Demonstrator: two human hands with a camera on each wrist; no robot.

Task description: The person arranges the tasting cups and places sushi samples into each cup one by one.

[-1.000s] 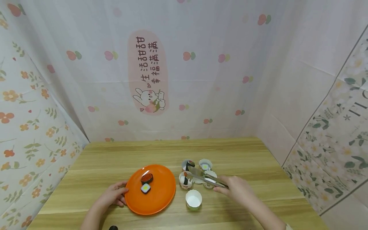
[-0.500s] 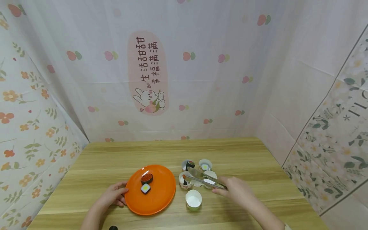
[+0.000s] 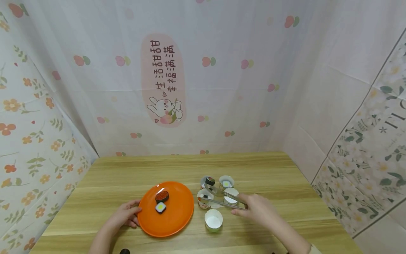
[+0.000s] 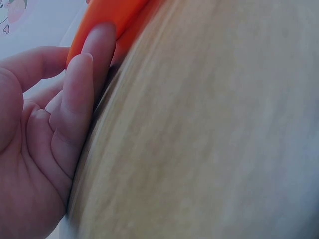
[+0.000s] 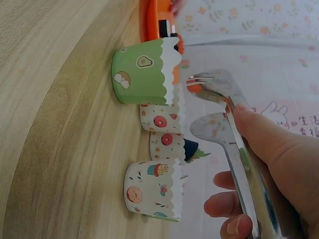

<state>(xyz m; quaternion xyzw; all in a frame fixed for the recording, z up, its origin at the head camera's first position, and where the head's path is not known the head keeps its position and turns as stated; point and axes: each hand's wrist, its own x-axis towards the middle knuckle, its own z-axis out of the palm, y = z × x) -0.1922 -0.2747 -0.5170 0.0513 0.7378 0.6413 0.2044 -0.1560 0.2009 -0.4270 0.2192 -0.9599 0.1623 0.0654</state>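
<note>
My left hand (image 3: pixel 125 215) pinches the left rim of an orange plate (image 3: pixel 172 220), its fingers (image 4: pixel 75 89) against the edge in the left wrist view. On the plate lie a toy sushi with red topping (image 3: pixel 162 196) and a white, yellow-centred sushi roll (image 3: pixel 160 207). My right hand (image 3: pixel 258 210) grips metal tongs (image 5: pixel 239 164), one end spoon-shaped, the other fork-tined. The tong tips stand apart over the left paper cup (image 3: pixel 203 204), where a black-and-white piece (image 3: pixel 205 196) partly shows. Whether the tines touch anything I cannot tell.
A back paper cup (image 3: pixel 203 180) holds a black-wrapped roll; another (image 3: pixel 226 177) holds a white, yellow-centred roll. Nearby stand a further paper cup (image 3: pixel 231 196) and a green one (image 5: pixel 137 74) in front. A dark rounded object (image 3: pixel 125 251) shows at the bottom edge.
The tongs have spread wider, their lower arm coming nearer to me. Less of the white piece in the left cup shows. My left hand and the plate stay in place.
</note>
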